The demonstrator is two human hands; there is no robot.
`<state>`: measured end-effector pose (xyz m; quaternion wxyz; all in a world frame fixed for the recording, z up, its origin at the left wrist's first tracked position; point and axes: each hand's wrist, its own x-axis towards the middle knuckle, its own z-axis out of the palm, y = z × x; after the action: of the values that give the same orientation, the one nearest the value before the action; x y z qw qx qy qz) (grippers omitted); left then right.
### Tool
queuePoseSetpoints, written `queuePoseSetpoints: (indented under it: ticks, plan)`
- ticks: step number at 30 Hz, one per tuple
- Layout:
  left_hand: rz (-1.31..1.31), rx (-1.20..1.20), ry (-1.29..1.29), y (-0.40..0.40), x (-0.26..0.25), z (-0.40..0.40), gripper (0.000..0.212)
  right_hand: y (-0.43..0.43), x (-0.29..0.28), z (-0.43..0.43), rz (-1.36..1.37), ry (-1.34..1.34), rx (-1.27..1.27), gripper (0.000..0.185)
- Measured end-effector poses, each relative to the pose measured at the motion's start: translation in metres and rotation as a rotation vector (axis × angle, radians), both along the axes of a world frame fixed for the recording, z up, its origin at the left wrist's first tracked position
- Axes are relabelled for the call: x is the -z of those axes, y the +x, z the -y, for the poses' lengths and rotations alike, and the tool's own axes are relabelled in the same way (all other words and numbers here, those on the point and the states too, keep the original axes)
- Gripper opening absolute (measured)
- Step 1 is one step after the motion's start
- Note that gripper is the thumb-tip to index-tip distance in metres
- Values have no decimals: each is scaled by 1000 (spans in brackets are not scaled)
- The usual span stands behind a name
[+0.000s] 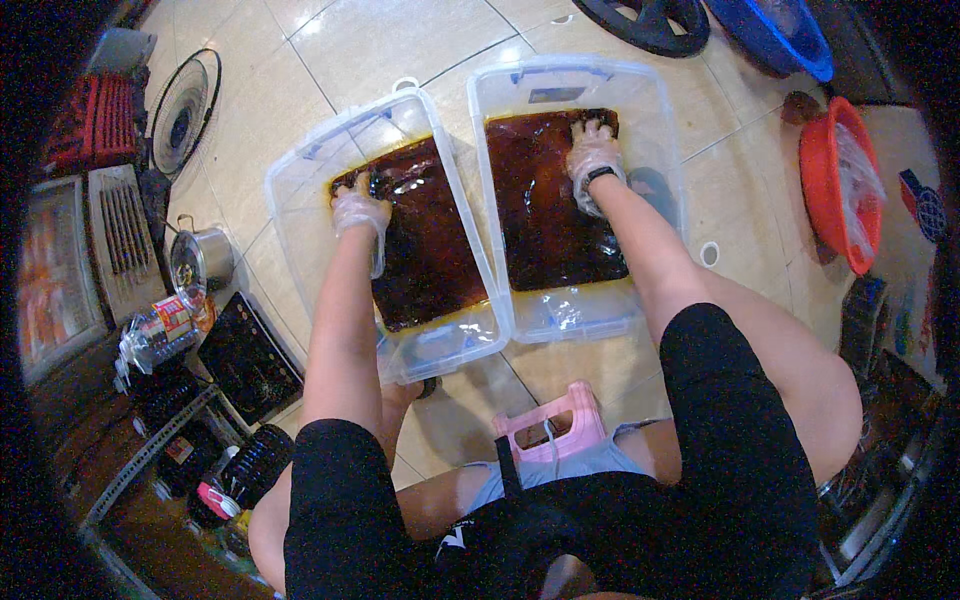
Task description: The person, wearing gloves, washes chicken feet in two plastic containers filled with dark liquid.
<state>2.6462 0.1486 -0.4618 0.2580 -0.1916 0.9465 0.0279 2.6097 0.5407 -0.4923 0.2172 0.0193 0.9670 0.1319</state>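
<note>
Side by side on the tiled floor stand a left clear plastic storage box and a right clear plastic storage box. Each holds a glossy dark red-brown mass, the left one and the right one; whether it is liquid or jelly is unclear. My left hand, in a clear disposable glove, touches the upper left corner of the left mass, fingers apart. Likewise gloved, my right hand spreads its fingers at the upper right of the other mass. Some fingertips are hard to make out against the dark surface.
A pink plastic stool is under me. At left are a steel pot, a plastic bottle, a black flat panel and a fan. A red basin and blue basin lie at right.
</note>
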Motion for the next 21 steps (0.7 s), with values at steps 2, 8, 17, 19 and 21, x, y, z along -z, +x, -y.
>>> queuePoseSetpoints:
  ticks: [2, 8, 17, 19, 21]
  plan:
    - [-55, 41, -118, 18, 22, 30, 67, 14, 0, 15, -46, 75, -151, 48]
    - [30, 80, -97, 53, 73, 6, 45, 62, 10, -24, 185, 75, -119, 23]
    - [649, 607, 52, 109, 53, -29, 33, 139, 10, -55, 534, 62, -479, 27]
    - [659, 301, 106, 129, 50, -2, 34, 139, -5, -3, 689, -31, -861, 30]
    - [684, 509, 99, 140, 44, 18, 35, 138, -21, 41, 649, -96, -1042, 32]
